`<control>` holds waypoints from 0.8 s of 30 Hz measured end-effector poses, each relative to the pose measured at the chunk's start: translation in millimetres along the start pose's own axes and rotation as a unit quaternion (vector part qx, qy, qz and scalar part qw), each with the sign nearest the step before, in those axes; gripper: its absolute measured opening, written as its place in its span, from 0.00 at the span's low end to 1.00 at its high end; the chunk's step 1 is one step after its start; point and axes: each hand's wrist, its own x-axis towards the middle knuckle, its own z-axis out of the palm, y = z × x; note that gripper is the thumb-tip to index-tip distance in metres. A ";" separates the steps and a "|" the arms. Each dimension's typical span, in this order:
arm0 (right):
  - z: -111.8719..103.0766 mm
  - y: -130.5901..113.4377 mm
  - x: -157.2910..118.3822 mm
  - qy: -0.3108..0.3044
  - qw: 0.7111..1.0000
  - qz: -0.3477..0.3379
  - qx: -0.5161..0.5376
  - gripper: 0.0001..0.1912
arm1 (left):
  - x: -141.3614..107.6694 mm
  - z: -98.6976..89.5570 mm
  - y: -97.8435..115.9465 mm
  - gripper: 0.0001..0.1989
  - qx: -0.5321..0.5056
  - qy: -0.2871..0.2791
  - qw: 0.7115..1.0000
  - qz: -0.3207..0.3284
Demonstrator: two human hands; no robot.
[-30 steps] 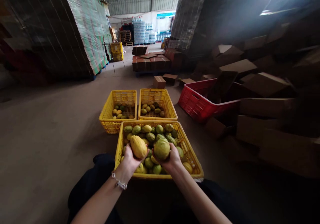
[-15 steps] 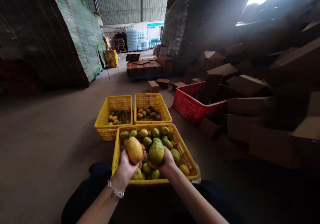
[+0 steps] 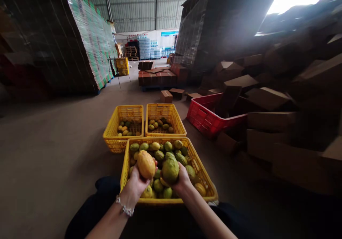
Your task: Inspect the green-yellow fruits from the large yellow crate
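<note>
Left hand [image 3: 136, 181] is palm-up, half open, fingers curled beneath the yellow fruit [image 3: 146, 165], which rests in the palm above the front crate [image 3: 157, 201]. I judge this fruit firm, moderately heavy and liable to bruise; support under its widest part suits it. Apart from it, to the right, the green fruit [image 3: 170, 170] lies on the inner side of the right hand [image 3: 184, 179], which is cupped half open and holds it. I judge it stiff, its uneven rind resisting slips; the rounded belly offers best hold.
</note>
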 end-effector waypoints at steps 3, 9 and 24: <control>-1.0 1.5 2.2 -0.008 1.000 0.016 -0.005 0.09 | -2.6 4.3 -0.4 0.19 -0.001 0.009 1.000 0.020; 2.4 1.0 -2.0 0.002 1.000 0.002 -0.008 0.11 | -0.4 7.0 2.1 0.18 -0.023 0.067 0.997 0.023; 4.5 -7.0 -11.7 -0.020 1.000 0.010 -0.016 0.13 | -5.0 8.7 1.6 0.20 -0.008 0.007 1.000 -0.007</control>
